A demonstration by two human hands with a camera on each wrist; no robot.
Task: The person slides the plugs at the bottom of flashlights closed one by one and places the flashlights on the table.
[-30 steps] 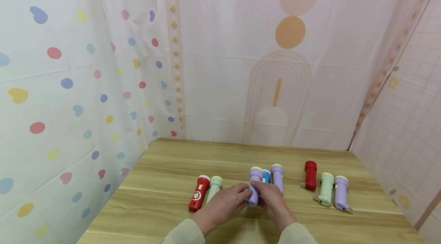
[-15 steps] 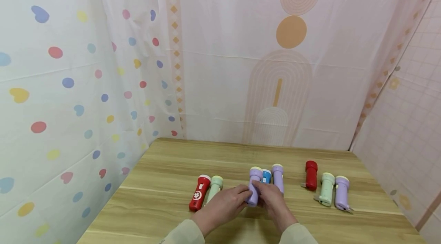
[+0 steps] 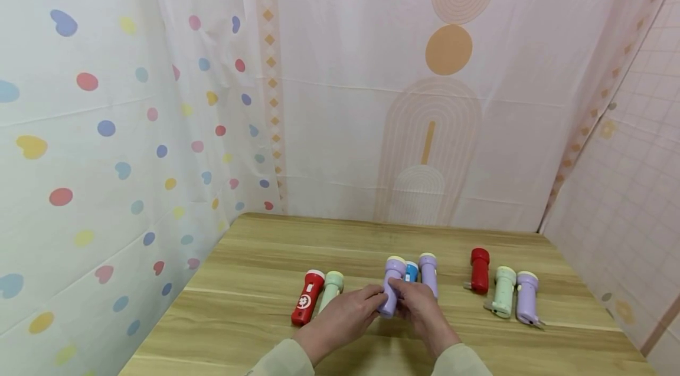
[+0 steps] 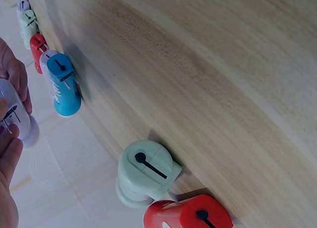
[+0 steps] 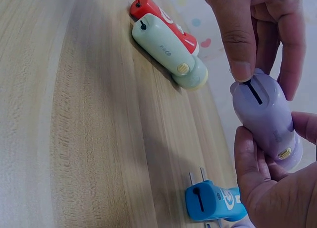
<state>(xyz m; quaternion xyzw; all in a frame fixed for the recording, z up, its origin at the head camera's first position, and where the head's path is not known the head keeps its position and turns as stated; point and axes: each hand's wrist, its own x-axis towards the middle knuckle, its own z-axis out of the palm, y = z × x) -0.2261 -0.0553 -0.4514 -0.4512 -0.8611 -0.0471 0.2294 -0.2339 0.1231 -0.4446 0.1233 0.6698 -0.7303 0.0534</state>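
Observation:
Both hands hold a purple flashlight [image 3: 395, 268] with a pale yellow rim, raised over the middle of the table. My right hand [image 3: 423, 311] grips its body between thumb and fingers. At its tail end, my left hand [image 3: 342, 317] pinches with thumb and fingertips. The left wrist view shows metal prongs by those left fingers; a dark slot [image 5: 254, 93] in the tail shows in the right wrist view. Just behind the right hand lie a blue flashlight [image 3: 411, 272], its prongs out, and another purple flashlight [image 3: 428, 274], partly hidden.
Left of the hands lie a red flashlight [image 3: 308, 297] and a pale green flashlight [image 3: 332, 286]. To the right lie another red flashlight [image 3: 480, 272], a green one [image 3: 503, 290] and a purple one [image 3: 527, 296], all with prongs out. Patterned curtains [image 3: 329, 128] surround the wooden table [image 3: 255, 258].
The held purple flashlight has tilted very slightly, its tail end shifting a little to the left. Both hands keep their grip in almost the same place.

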